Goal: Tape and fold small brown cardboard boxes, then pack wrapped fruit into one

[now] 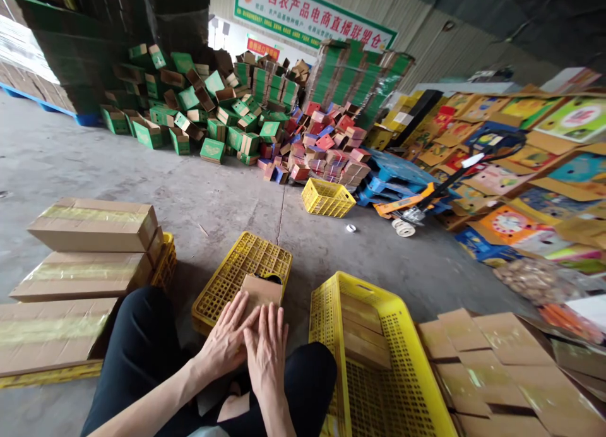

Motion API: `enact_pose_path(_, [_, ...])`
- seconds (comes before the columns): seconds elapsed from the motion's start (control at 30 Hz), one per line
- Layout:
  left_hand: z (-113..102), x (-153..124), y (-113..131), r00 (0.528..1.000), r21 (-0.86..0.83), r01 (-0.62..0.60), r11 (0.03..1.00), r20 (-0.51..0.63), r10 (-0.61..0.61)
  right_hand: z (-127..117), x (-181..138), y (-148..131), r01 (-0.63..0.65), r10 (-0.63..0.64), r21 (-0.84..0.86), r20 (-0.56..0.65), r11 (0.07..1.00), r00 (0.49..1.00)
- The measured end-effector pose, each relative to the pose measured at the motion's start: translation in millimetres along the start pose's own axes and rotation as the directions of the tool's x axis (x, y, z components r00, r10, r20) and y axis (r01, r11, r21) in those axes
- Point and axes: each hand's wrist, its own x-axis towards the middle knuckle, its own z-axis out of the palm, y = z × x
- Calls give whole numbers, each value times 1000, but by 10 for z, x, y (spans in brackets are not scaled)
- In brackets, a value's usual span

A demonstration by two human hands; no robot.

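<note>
In the head view, the left hand [231, 331] and right hand [267, 342] lie flat over a small cardboard box [262, 290] at twelve o'clock, fingers extended (nothing pinched), apparently smoothing it. Next calls, I'd judge, for minding the low yellow crate [231, 266]'s edge; floor [322, 247] opens toward one, the deep yellow crate [402, 329] crowds two.

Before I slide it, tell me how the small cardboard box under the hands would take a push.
The small cardboard box would probably stay stiff, as its visible faces look flat. Slid across the yellow crate, it might catch, since that crate's surface is a grid. Its contents are hidden, so weight is uncertain.
</note>
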Motion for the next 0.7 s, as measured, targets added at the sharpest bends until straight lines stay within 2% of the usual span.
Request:
enact_pose_path(0.13, [9, 32, 26, 999, -77, 2, 997, 50, 2, 17, 57, 22, -7, 5, 89, 26, 996, 1000])
enact_pose_path(0.23, [36, 57, -83, 1000, -239, 18, 971, 27, -12, 29, 92, 127, -76, 71, 173, 35, 982, 997])
enact_pose_path(0.4, [186, 24, -203, 980, -458, 196, 867, 71, -184, 139, 106, 138, -155, 180, 284, -64, 946, 982])
enact_pose_path(0.57, [209, 48, -164, 969, -480, 238, 844, 61, -239, 191, 88, 80, -238, 280, 310, -97, 920, 955])
enact_pose_path(0.7, [143, 85, -122, 972, -449, 222, 865, 38, -230, 190, 89, 85, -213, 259, 315, -111, 925, 959])
